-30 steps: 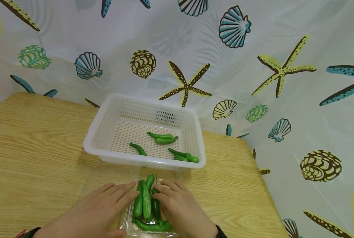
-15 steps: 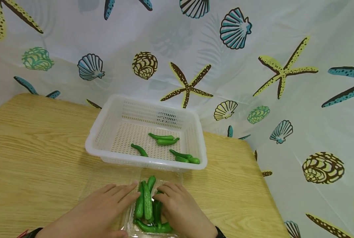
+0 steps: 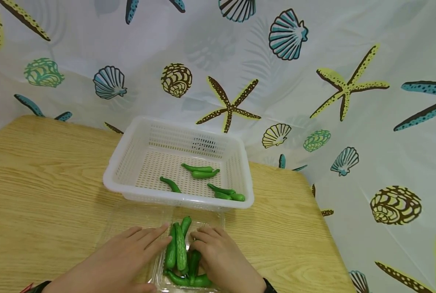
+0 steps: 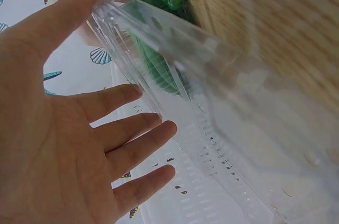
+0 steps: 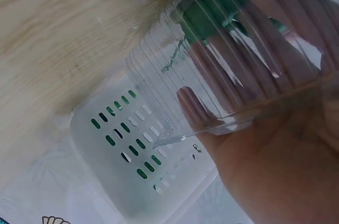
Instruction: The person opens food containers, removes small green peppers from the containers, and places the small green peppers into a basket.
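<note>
A clear plastic box (image 3: 168,287) lies on the table with its lid (image 3: 130,219) folded out to the left. Inside it are several green peppers, among them a wrinkled one (image 3: 180,250) lying lengthwise and one (image 3: 175,280) lying crosswise at the near end. My right hand (image 3: 223,258) reaches into the box and pinches a dark green pepper (image 3: 193,262), its fingertips partly hidden. My left hand (image 3: 119,256) lies along the box's left side, fingers (image 4: 145,147) straight and spread by the clear wall, holding nothing.
Just behind the box stands a white perforated basket (image 3: 109,179) with several green peppers (image 3: 204,174) in it. A white cloth (image 3: 148,49) printed with shells and starfish hangs behind the wooden table (image 3: 49,175) and along its right side.
The pepper in my right hand has shifted slightly toward the near end of the box, and the right fingers have curled more. My left hand stays nearly still.
</note>
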